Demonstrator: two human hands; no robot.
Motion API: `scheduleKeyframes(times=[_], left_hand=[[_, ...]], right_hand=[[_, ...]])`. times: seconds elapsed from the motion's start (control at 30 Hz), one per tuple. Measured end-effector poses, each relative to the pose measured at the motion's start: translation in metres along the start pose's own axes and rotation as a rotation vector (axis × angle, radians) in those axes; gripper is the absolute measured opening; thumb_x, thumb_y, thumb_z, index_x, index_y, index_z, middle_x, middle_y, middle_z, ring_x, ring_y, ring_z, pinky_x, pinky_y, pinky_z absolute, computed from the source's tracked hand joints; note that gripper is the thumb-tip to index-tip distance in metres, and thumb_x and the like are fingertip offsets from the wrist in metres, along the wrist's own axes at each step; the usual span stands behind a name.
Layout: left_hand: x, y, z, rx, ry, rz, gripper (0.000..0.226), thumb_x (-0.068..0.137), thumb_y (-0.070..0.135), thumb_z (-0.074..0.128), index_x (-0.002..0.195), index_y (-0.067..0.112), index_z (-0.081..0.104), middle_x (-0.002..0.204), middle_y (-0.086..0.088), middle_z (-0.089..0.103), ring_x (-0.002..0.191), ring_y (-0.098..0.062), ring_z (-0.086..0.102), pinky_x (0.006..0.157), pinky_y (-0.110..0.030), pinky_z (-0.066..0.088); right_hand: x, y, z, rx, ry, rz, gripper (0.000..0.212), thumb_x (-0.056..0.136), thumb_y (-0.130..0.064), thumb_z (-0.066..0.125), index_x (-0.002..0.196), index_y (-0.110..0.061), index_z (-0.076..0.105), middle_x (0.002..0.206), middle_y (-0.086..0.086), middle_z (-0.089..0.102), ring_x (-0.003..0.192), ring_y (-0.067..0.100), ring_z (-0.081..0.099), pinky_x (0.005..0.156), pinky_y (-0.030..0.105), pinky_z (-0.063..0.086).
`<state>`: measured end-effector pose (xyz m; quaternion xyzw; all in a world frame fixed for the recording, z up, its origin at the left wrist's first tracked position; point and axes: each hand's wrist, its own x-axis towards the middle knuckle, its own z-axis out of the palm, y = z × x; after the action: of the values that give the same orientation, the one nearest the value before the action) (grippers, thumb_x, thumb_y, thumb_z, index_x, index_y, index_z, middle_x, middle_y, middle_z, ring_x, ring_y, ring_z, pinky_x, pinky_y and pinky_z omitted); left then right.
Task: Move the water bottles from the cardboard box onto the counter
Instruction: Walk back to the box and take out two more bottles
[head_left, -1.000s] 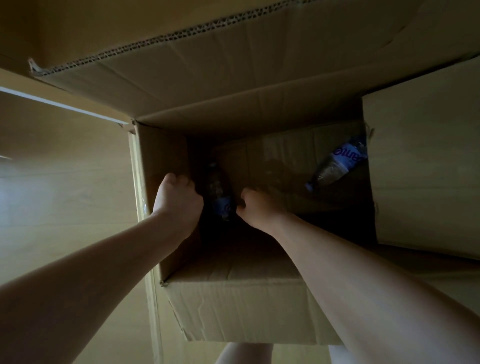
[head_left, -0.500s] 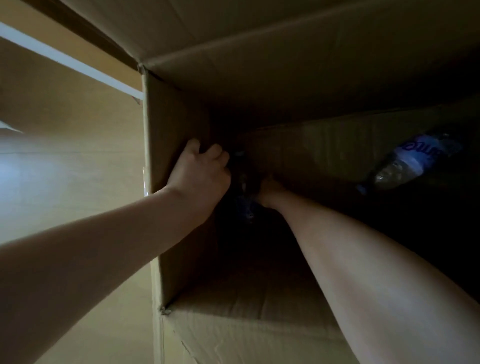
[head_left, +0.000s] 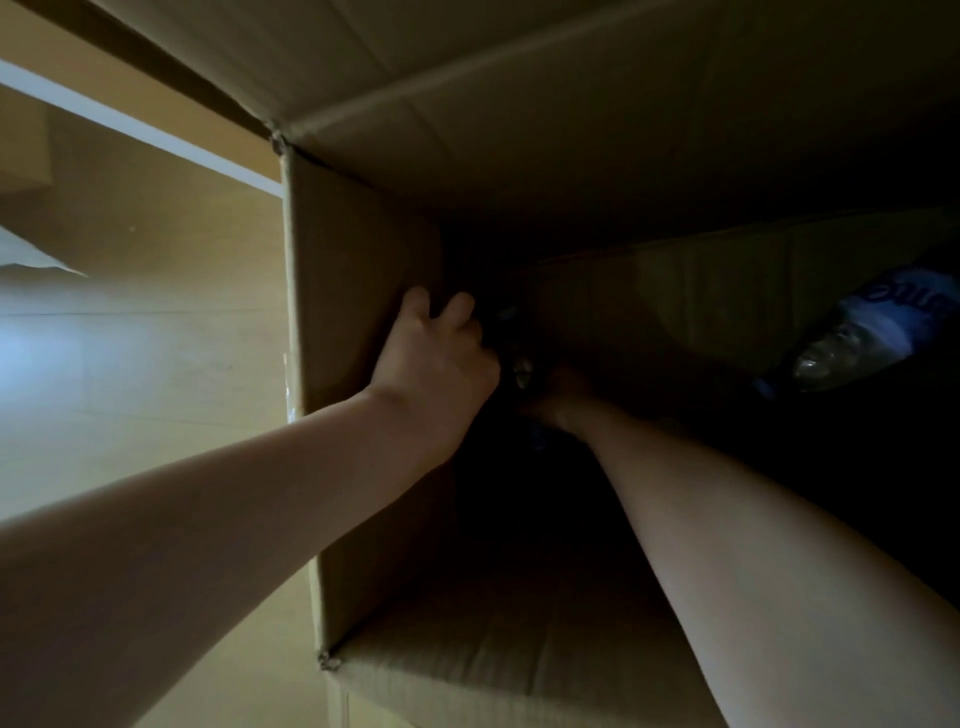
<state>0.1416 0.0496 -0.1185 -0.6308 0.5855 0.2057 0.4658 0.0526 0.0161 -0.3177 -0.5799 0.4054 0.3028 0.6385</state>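
The open cardboard box (head_left: 363, 291) fills the view, and its inside is very dark. In its far left corner stands a dim water bottle (head_left: 517, 358), of which only a few glints and a bit of blue label show. My left hand (head_left: 436, 364) reaches over the left wall with its fingers curled round the bottle's upper part. My right hand (head_left: 558, 400) is deeper inside, in shadow, curled against the same bottle from the right. A second water bottle (head_left: 862, 338) with a blue and white label lies tilted at the right.
A box flap (head_left: 519, 78) hangs overhead and narrows the opening. The near wall (head_left: 519, 670) of the box runs under my right forearm. Pale wooden floor (head_left: 145, 353) lies left of the box.
The camera has moved closer into the box. Both hands have gone deeper and closed in on the corner bottle. The right hand has sunk into shadow.
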Motion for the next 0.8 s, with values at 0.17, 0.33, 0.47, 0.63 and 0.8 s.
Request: scheduleKeyframes(times=[0.17, 0.33, 0.47, 0.63, 0.8], left_hand=[[-0.012, -0.005, -0.001, -0.224, 0.044, 0.027, 0.040, 0.091, 0.019, 0.047, 0.131, 0.028, 0.047, 0.133, 0.000, 0.046, 0.130, -0.024, 0.031, 0.106, -0.041, 0.024], [-0.025, -0.003, -0.015, -0.580, 0.030, 0.063, 0.043, 0.092, 0.015, 0.048, 0.132, 0.031, 0.051, 0.135, 0.006, 0.048, 0.132, -0.016, 0.036, 0.109, -0.029, 0.023], [-0.032, 0.000, -0.028, -0.807, 0.029, -0.018, 0.036, 0.094, 0.015, 0.048, 0.125, 0.030, 0.056, 0.129, 0.004, 0.055, 0.124, -0.015, 0.045, 0.101, -0.030, 0.037], [-0.043, 0.004, -0.050, -0.947, 0.016, -0.134, 0.028, 0.098, 0.023, 0.044, 0.119, 0.028, 0.060, 0.123, 0.000, 0.061, 0.111, -0.019, 0.055, 0.082, -0.030, 0.045], [-0.055, 0.011, -0.077, -1.149, 0.035, -0.174, 0.025, 0.099, 0.030, 0.040, 0.110, 0.028, 0.062, 0.107, 0.000, 0.069, 0.097, -0.022, 0.061, 0.081, -0.036, 0.051]], right_hand=[[-0.060, 0.003, -0.036, 0.145, 0.096, -0.118, 0.059, 0.077, -0.007, 0.079, 0.130, -0.009, 0.052, 0.125, 0.007, 0.060, 0.118, 0.022, 0.055, 0.091, 0.025, 0.045], [-0.134, -0.005, -0.083, 0.307, 0.104, -0.117, 0.061, 0.078, -0.006, 0.077, 0.129, -0.013, 0.045, 0.117, -0.001, 0.059, 0.106, 0.010, 0.057, 0.082, 0.020, 0.044], [-0.173, -0.026, -0.114, 0.371, 0.067, -0.099, 0.031, 0.083, -0.008, 0.073, 0.104, -0.023, 0.056, 0.115, 0.005, 0.066, 0.091, 0.008, 0.063, 0.070, 0.017, 0.048], [-0.216, -0.049, -0.137, 0.353, 0.043, -0.023, 0.051, 0.083, -0.030, 0.073, 0.125, -0.023, 0.044, 0.118, 0.001, 0.062, 0.104, 0.017, 0.061, 0.077, 0.035, 0.055], [-0.241, -0.064, -0.142, 0.407, 0.024, -0.015, 0.052, 0.082, -0.033, 0.074, 0.123, -0.024, 0.042, 0.121, 0.003, 0.060, 0.108, 0.018, 0.060, 0.085, 0.042, 0.055]])
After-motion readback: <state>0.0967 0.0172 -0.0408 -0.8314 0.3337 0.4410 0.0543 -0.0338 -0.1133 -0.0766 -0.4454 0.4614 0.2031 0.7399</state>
